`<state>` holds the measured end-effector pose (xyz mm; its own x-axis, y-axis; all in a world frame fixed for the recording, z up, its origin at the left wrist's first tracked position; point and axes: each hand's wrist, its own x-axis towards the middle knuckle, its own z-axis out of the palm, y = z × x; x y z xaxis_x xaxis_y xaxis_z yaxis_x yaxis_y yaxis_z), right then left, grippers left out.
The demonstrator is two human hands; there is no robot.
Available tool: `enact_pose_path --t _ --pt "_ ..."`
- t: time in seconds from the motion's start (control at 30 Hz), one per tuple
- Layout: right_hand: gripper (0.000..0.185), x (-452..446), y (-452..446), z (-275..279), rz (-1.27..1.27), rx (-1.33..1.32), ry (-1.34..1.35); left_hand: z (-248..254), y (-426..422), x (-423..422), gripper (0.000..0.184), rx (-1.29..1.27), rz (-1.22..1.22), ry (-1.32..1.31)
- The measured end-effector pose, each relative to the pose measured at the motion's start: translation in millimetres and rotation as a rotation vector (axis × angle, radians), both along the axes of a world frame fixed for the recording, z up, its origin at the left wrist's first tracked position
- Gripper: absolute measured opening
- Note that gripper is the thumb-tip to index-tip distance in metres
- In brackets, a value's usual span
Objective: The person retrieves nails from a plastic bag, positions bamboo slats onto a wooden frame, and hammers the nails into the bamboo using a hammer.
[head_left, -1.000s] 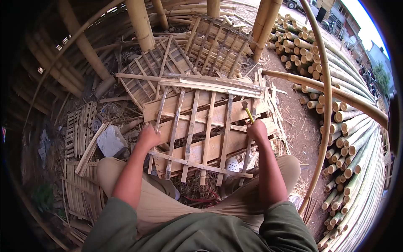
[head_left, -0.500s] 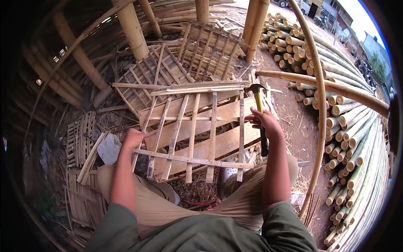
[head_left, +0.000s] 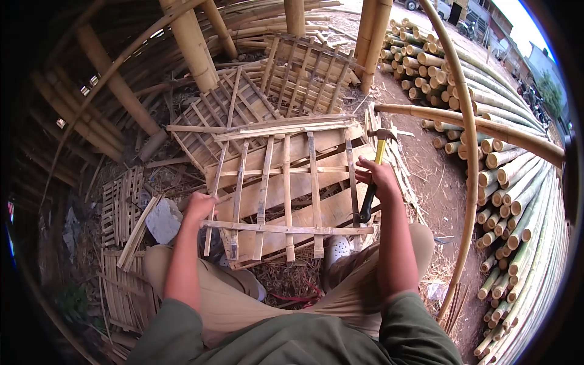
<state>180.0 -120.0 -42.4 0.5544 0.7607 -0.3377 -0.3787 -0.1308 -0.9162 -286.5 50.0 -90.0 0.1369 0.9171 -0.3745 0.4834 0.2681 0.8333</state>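
Note:
A bamboo slat frame (head_left: 288, 201) lies over wide wooden boards (head_left: 322, 215) in front of my knees. Its several upright slats cross a long strip near me and a thin one in the middle. My left hand (head_left: 199, 208) is closed on the frame's left outer slat. At the right side, my right hand (head_left: 378, 175) holds a hammer (head_left: 368, 199) with a yellow and black handle, its head pointing away from me. The fingers of that hand reach toward the frame's right slat. Loose strips (head_left: 289, 129) lie across the far end of the frame.
Other slatted panels (head_left: 304, 76) lie beyond the boards. Cut bamboo poles (head_left: 517, 201) are stacked at the right, behind a curved bamboo pole (head_left: 471, 164). A grey stone block (head_left: 163, 221) sits left of my left hand. Thick bamboo posts (head_left: 190, 45) stand at the back.
The slat frame has shifted left and then slightly back right over the boards. The hammer has turned in my right hand, so its handle now hangs toward me. My left hand has moved slightly left and lower.

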Motion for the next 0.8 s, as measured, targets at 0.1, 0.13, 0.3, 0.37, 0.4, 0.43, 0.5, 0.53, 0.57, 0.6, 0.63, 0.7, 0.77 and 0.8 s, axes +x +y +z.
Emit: enact_pose_path --t 0.1,0.13,0.3,0.37,0.4,0.43,0.5,0.53,0.57,0.6,0.63,0.7,0.77,0.8 --pt "0.036 -4 1 5 0.046 -0.205 -0.227 -2 7 -7 0.018 -0.140 0.053 -0.058" --pt "0.034 -1 0 5 0.092 -0.264 -0.387 1 7 -7 0.018 -0.139 0.060 -0.056" --pt "0.035 -16 -7 26 0.166 -0.298 -0.614 8 11 -11 0.015 -0.198 0.076 -0.359" --pt "0.032 -22 -7 28 0.181 -0.303 -0.639 7 12 -11 0.021 -0.153 0.035 -0.352" --pt "0.032 -24 -6 27 0.188 -0.303 -0.639 11 8 -8 0.021 -0.154 0.041 -0.351" --pt "0.032 -26 -6 28 0.192 -0.307 -0.628 17 2 -2 0.024 -0.162 0.086 -0.369" --pt "0.033 -26 -6 27 0.201 -0.306 -0.623 26 -6 3 0.027 -0.167 0.134 -0.388" --pt "0.033 -25 -6 27 0.202 -0.303 -0.625 28 -8 4 0.029 -0.136 0.098 -0.354" --pt "0.033 -24 -6 27 0.200 -0.296 -0.632 31 -9 6 0.031 -0.104 0.060 -0.319" --pt "0.033 -25 -6 27 0.198 -0.291 -0.638 33 -12 8 0.031 -0.103 0.059 -0.319" --pt "0.033 -25 -5 28 0.197 -0.291 -0.637 34 -16 9 0.030 -0.123 0.060 -0.381" --pt "0.030 -26 -5 32 0.184 -0.275 -0.624 32 -20 8 0.030 -0.146 0.064 -0.441" --pt "0.028 -28 -6 33 0.193 -0.264 -0.648 28 -21 8 0.024 -0.108 0.018 -0.372" --pt "0.027 -28 -7 33 0.201 -0.253 -0.671 26 -19 7 0.024 -0.108 0.015 -0.371"
